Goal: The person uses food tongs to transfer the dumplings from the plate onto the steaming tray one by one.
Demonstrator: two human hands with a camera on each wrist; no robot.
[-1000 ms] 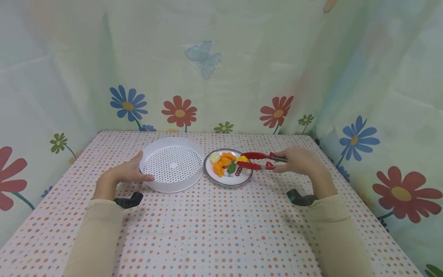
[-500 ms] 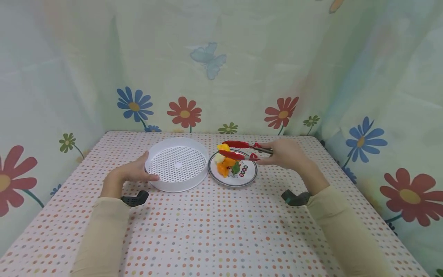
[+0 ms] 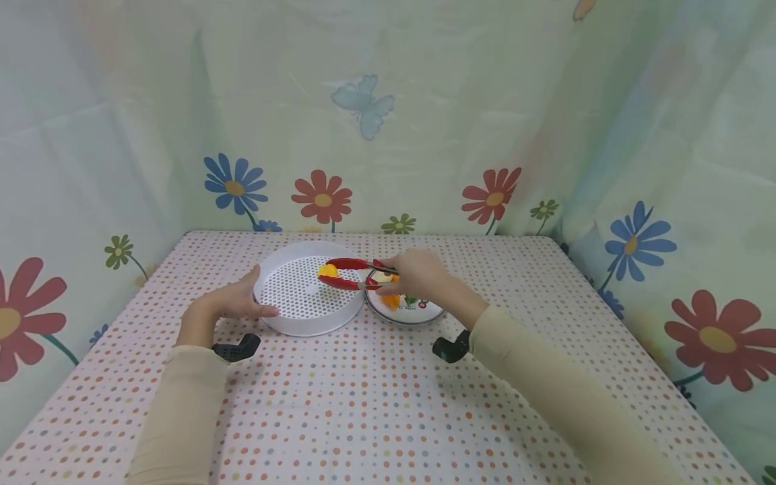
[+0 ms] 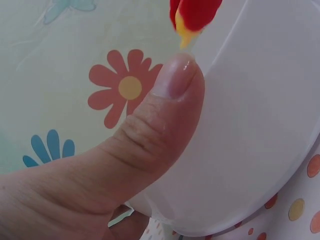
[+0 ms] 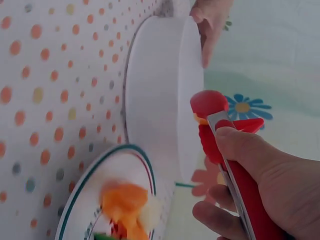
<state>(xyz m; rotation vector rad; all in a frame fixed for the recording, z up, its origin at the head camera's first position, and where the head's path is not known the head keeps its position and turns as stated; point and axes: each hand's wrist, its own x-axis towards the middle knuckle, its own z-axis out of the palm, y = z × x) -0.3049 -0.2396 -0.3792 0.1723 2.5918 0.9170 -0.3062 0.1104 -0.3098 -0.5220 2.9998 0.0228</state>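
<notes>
My left hand (image 3: 236, 300) holds the left side of a white round steamer basket (image 3: 318, 325) with a perforated bottom. In the left wrist view its thumb (image 4: 172, 100) lies along the outer wall. My right hand (image 3: 422, 273) grips metal tongs with red tips (image 3: 344, 283). Between those tips is a yellow pepper (image 3: 328, 271), held over the basket. The right wrist view shows the thumb on the tongs' red handle (image 5: 250, 205). Beneath the right hand, partly hidden by it, is a white plate (image 3: 424, 314) bearing orange peppers (image 3: 391, 302).
On the plate are also a pale piece (image 5: 149, 214) and a green one (image 3: 410, 301). A dotted cloth (image 3: 364, 397) covers the table. Flowered curtain (image 3: 424, 135) hangs at the back and both sides.
My right hand has lifted the yellow pepper off the plate with the tongs and carried it left over the basket. The left hand keeps its place on the basket.
</notes>
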